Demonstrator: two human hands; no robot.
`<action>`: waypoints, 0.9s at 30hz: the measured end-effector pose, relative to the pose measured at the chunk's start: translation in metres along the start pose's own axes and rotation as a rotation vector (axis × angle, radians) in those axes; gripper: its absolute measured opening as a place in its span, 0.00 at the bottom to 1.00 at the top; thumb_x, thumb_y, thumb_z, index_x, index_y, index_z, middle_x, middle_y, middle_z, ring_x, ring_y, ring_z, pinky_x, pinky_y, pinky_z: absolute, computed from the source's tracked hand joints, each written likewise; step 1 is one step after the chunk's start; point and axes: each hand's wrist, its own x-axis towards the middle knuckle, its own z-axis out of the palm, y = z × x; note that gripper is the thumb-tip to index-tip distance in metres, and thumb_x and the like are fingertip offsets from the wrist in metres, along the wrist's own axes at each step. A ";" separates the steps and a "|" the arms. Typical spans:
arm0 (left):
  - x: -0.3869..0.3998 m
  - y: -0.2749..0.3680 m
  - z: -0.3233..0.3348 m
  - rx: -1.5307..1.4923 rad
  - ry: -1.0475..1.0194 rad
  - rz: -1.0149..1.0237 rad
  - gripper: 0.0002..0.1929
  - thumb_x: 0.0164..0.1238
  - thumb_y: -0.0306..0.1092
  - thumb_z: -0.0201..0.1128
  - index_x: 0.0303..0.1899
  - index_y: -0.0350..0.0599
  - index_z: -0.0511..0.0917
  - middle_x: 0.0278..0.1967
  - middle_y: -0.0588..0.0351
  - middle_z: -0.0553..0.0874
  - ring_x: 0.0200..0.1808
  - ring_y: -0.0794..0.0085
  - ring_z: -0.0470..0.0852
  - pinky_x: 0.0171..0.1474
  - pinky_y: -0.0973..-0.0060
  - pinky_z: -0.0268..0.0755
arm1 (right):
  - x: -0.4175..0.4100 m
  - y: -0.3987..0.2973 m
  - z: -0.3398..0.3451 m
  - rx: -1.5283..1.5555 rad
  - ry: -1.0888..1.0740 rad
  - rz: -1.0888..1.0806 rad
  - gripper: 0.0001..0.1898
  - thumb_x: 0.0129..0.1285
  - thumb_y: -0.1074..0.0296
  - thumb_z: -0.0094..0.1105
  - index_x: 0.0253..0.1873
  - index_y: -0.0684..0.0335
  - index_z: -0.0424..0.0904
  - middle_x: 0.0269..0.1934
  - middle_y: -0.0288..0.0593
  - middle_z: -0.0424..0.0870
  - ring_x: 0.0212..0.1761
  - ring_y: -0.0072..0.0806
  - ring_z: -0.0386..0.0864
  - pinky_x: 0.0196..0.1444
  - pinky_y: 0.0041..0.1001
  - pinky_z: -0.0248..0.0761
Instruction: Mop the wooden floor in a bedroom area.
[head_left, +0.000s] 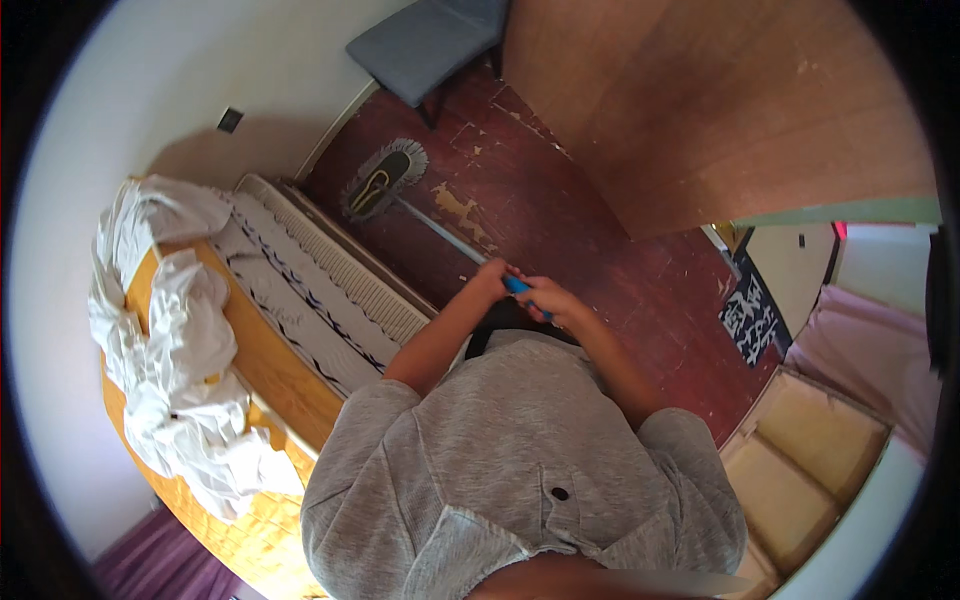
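Both of my hands grip the handle of a flat dust mop. My left hand (493, 279) is closed around the handle near the top of its metal pole (442, 231). Just behind it, my right hand (551, 298) holds the blue grip (516, 285) closer to my waist. The pole slants away to the upper left. At its far end the mop head (384, 180), with a grey fringe and a dark oval plate, lies flat on the worn red floor (540, 210) near the wall.
A grey chair (427, 49) stands beyond the mop head, and a large wooden panel (697, 112) rises at the right. Along my left runs a wooden bed frame (270, 322) draped with white cloth (191, 330). A dark mat (750, 319) and beige compartments (806, 442) lie right.
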 end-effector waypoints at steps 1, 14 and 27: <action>0.009 -0.009 0.006 0.030 -0.024 -0.120 0.07 0.61 0.28 0.42 0.29 0.38 0.67 0.28 0.48 0.74 0.32 0.58 0.76 0.40 0.59 0.72 | -0.025 -0.001 -0.006 -0.034 0.028 -0.008 0.17 0.54 0.73 0.53 0.50 0.63 0.69 0.22 0.32 0.69 0.15 0.13 0.64 0.13 0.16 0.55; -0.062 -0.110 0.134 0.167 0.093 -0.833 0.07 0.66 0.31 0.42 0.40 0.38 0.64 0.32 0.52 0.72 0.35 0.62 0.74 0.42 0.57 0.71 | -0.259 0.030 0.005 -0.680 0.653 -0.052 0.23 0.56 0.69 0.53 0.58 0.57 0.67 0.25 0.42 0.75 0.23 0.24 0.72 0.26 0.25 0.65; 0.001 -0.069 0.109 0.356 -0.264 0.012 0.10 0.64 0.36 0.46 0.40 0.42 0.71 0.36 0.50 0.77 0.39 0.61 0.76 0.38 0.64 0.70 | -0.024 0.025 -0.075 0.064 0.374 -0.172 0.05 0.58 0.72 0.48 0.39 0.64 0.70 0.20 0.36 0.69 0.16 0.20 0.65 0.14 0.22 0.55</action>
